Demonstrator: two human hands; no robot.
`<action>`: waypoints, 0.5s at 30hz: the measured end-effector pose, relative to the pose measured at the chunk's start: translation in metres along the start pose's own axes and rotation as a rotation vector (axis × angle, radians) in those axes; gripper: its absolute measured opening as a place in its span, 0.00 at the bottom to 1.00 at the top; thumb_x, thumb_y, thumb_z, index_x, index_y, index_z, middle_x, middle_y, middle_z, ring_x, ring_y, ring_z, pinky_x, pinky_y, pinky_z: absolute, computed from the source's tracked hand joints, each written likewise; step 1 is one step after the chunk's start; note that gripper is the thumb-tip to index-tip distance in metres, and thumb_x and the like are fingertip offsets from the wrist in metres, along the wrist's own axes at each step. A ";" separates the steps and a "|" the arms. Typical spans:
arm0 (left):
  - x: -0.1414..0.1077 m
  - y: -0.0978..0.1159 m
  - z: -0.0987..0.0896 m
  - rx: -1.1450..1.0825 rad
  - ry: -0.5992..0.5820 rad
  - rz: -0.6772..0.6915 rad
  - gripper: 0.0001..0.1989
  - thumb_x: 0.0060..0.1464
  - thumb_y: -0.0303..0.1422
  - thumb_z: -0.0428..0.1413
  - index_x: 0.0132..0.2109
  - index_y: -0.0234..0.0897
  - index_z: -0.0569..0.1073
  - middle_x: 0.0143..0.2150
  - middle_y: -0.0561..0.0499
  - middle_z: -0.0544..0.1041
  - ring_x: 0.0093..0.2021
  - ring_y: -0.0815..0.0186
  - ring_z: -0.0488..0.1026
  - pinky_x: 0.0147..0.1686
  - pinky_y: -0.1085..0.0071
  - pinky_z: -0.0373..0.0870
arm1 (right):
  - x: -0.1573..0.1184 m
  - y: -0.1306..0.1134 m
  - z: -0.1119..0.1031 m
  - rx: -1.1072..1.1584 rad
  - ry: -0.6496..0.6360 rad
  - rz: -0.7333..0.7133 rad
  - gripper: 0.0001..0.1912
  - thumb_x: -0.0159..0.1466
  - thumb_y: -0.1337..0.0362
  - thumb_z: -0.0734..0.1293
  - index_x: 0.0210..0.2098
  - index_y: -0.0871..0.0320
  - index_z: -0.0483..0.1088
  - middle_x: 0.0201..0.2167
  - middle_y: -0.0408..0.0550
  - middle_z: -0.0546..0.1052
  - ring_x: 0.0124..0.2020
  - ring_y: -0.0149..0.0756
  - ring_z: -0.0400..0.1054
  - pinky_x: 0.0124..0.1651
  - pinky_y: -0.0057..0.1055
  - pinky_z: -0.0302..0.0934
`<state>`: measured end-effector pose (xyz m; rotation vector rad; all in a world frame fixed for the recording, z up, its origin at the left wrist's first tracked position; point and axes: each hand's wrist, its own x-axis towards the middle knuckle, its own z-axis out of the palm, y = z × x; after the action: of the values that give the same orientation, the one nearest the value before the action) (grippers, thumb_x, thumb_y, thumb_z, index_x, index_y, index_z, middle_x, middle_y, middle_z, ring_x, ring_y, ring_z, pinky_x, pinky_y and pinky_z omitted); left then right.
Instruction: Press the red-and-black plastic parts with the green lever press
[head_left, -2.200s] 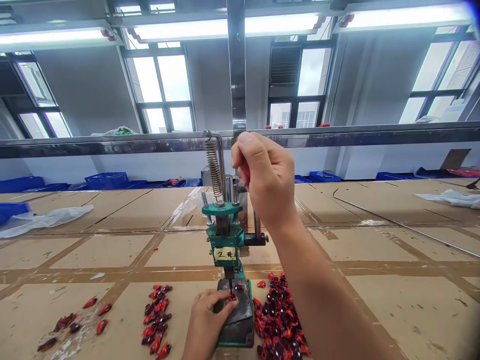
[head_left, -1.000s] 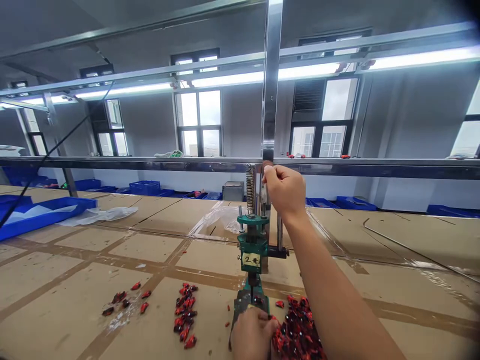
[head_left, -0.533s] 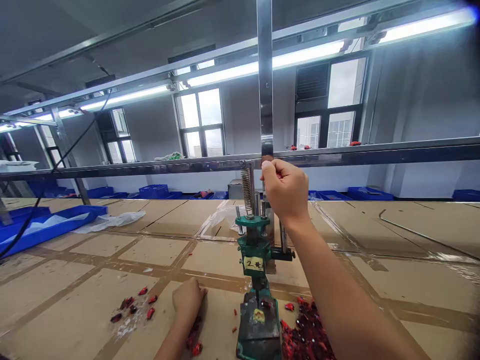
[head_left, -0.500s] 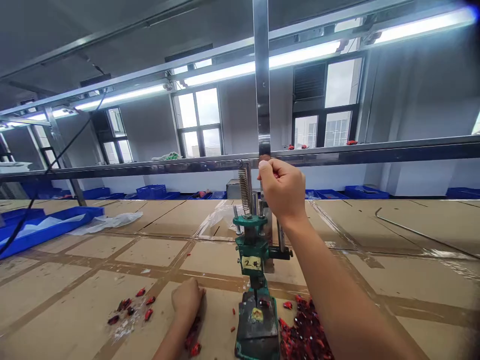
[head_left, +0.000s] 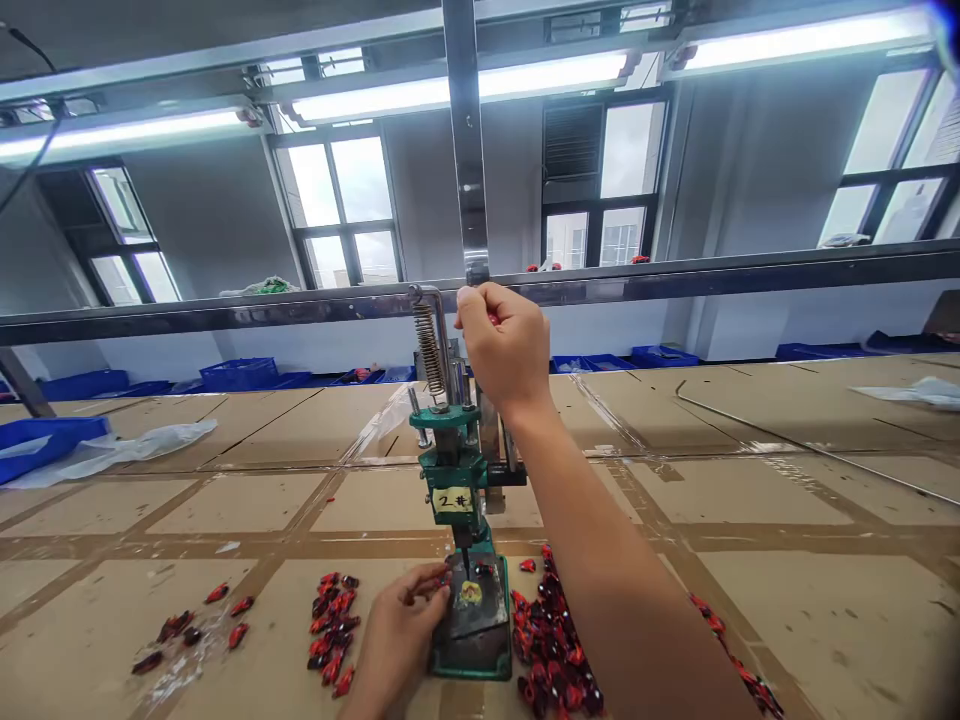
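A green hand press [head_left: 448, 465] with a "2#" label stands upright in front of me. My right hand [head_left: 504, 345] is closed around the red-tipped end of its lever, beside the coil spring [head_left: 427, 350]. At the left edge of the press base [head_left: 472, 650], my left hand [head_left: 405, 625] has its fingers curled in a pinch on a small red piece, mostly hidden by the fingertips. Under the punch rod lies a yellowish pad [head_left: 470, 593], and a small red and black piece [head_left: 484, 568] rests behind it on the plate.
Glossy red and black pieces lie in a large pile [head_left: 551, 640] right of the press, a row [head_left: 332, 630] to its left and a loose group [head_left: 176, 627] farther left. Blue trays [head_left: 240, 373] line the back. A metal rail [head_left: 337, 308] crosses behind the press. A thin rod [head_left: 795, 450] lies right.
My left hand has moved right, from the row of red pieces to the press base. My right hand stays on the lever. The view has shifted to the right.
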<state>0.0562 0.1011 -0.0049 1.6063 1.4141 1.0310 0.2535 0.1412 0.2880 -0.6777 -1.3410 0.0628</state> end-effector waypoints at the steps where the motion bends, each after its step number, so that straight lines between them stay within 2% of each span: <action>1: -0.003 -0.002 0.009 0.069 0.004 0.053 0.20 0.50 0.45 0.60 0.46 0.39 0.82 0.45 0.44 0.83 0.46 0.54 0.78 0.50 0.60 0.72 | 0.000 0.000 0.000 0.004 -0.002 0.002 0.20 0.69 0.59 0.60 0.21 0.57 0.66 0.17 0.38 0.63 0.23 0.28 0.56 0.30 0.32 0.50; 3: -0.004 -0.006 0.020 0.219 0.005 0.177 0.14 0.51 0.42 0.60 0.43 0.45 0.83 0.46 0.47 0.83 0.48 0.54 0.77 0.55 0.57 0.69 | 0.000 -0.001 0.000 0.008 -0.006 0.007 0.20 0.69 0.59 0.61 0.21 0.56 0.66 0.17 0.38 0.63 0.22 0.27 0.56 0.30 0.32 0.50; 5: -0.001 -0.007 0.022 0.321 -0.007 0.257 0.10 0.53 0.41 0.61 0.42 0.50 0.84 0.46 0.48 0.82 0.50 0.54 0.75 0.56 0.55 0.67 | -0.001 -0.002 -0.001 0.015 -0.015 0.008 0.20 0.69 0.59 0.61 0.21 0.56 0.65 0.18 0.38 0.63 0.23 0.27 0.56 0.30 0.32 0.50; 7: 0.003 -0.007 0.022 0.355 -0.007 0.268 0.09 0.54 0.41 0.62 0.42 0.51 0.84 0.45 0.49 0.82 0.49 0.54 0.75 0.54 0.56 0.67 | -0.001 -0.004 -0.001 0.026 -0.020 0.006 0.20 0.69 0.60 0.61 0.21 0.57 0.65 0.18 0.38 0.63 0.23 0.27 0.56 0.30 0.32 0.50; 10: 0.008 -0.006 0.022 0.343 -0.006 0.262 0.07 0.55 0.39 0.62 0.39 0.47 0.84 0.42 0.48 0.81 0.46 0.56 0.75 0.51 0.59 0.68 | -0.003 -0.005 -0.002 0.031 -0.009 0.000 0.20 0.70 0.59 0.60 0.21 0.57 0.65 0.18 0.38 0.63 0.23 0.27 0.55 0.30 0.33 0.50; 15: 0.010 -0.011 0.024 0.280 -0.022 0.256 0.07 0.54 0.39 0.61 0.39 0.47 0.84 0.42 0.48 0.81 0.47 0.56 0.75 0.52 0.59 0.68 | -0.003 -0.002 0.000 0.038 -0.028 0.016 0.21 0.70 0.57 0.60 0.22 0.57 0.66 0.19 0.39 0.65 0.23 0.28 0.57 0.29 0.32 0.50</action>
<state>0.0741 0.1115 -0.0236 2.0382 1.4115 0.9862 0.2526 0.1385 0.2861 -0.6574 -1.3580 0.1109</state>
